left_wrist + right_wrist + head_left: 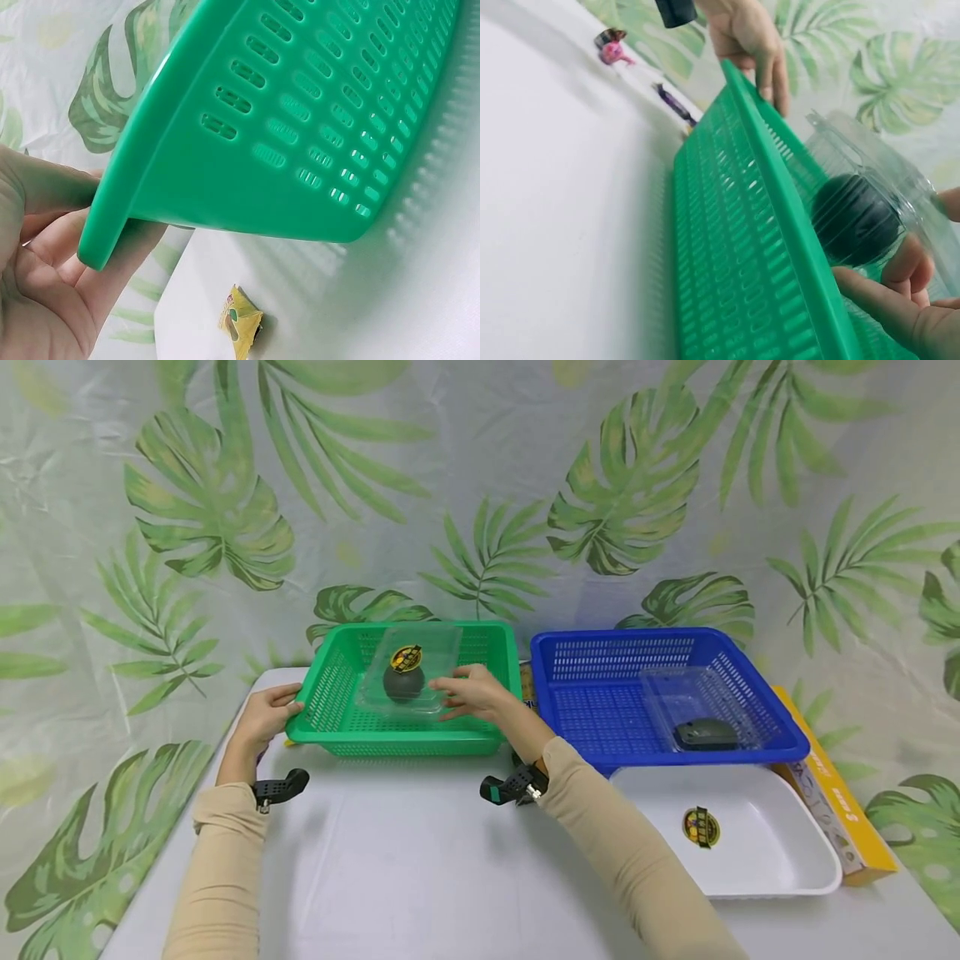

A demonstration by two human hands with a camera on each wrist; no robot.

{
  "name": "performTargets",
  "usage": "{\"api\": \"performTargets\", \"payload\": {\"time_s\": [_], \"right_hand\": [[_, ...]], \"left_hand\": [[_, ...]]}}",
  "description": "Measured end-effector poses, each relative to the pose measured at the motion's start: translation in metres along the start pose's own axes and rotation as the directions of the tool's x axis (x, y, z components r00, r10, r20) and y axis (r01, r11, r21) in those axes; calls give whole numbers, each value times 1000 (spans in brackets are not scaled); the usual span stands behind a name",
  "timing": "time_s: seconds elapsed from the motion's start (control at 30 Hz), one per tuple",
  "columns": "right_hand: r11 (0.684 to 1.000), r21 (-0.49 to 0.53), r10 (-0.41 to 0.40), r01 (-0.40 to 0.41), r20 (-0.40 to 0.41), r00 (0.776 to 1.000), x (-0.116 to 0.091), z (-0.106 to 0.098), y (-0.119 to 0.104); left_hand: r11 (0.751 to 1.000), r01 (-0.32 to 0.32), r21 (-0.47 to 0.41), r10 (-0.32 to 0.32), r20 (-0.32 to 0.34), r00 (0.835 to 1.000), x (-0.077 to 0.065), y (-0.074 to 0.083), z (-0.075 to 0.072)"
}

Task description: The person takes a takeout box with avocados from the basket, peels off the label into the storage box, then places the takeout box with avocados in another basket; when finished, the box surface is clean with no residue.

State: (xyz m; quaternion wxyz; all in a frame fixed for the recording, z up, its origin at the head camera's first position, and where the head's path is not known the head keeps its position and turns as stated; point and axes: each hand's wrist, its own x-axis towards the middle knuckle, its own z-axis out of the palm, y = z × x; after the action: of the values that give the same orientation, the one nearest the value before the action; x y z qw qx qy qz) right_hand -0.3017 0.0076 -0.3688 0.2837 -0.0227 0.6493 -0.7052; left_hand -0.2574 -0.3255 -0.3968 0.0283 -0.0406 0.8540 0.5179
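Note:
A green plastic basket (412, 747) stands towards the back of the table. My left hand (266, 718) grips its left front corner, with fingers and thumb on either side of the rim in the left wrist view. Inside the basket is a clear plastic box (438, 647) with a round yellow-and-black sticker. A dark ball-shaped object (855, 217) shows through the clear plastic. My right hand (476, 693) reaches over the basket's right side and holds the box by its right edge with bent fingers. Part of that hand is cut off in the right wrist view.
To the right stands a blue basket (542, 693) with another clear box (660, 685) and a dark green rounded object (705, 735). A white tray (750, 868) lies before it, beside a yellow-edged carton (840, 802). A yellow wrapped sweet (240, 322) lies near the green basket.

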Motion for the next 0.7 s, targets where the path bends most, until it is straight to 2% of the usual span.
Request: {"api": "performTargets", "payload": {"time_s": [0.37, 0.7], "right_hand": [[998, 31, -56, 54, 56, 997, -37, -6, -1], [996, 12, -84, 83, 77, 993, -75, -7, 14]], "left_hand": [[998, -21, -53, 22, 8, 1000, 1, -1, 1], [998, -11, -69, 12, 8, 1000, 1, -3, 0]]}}
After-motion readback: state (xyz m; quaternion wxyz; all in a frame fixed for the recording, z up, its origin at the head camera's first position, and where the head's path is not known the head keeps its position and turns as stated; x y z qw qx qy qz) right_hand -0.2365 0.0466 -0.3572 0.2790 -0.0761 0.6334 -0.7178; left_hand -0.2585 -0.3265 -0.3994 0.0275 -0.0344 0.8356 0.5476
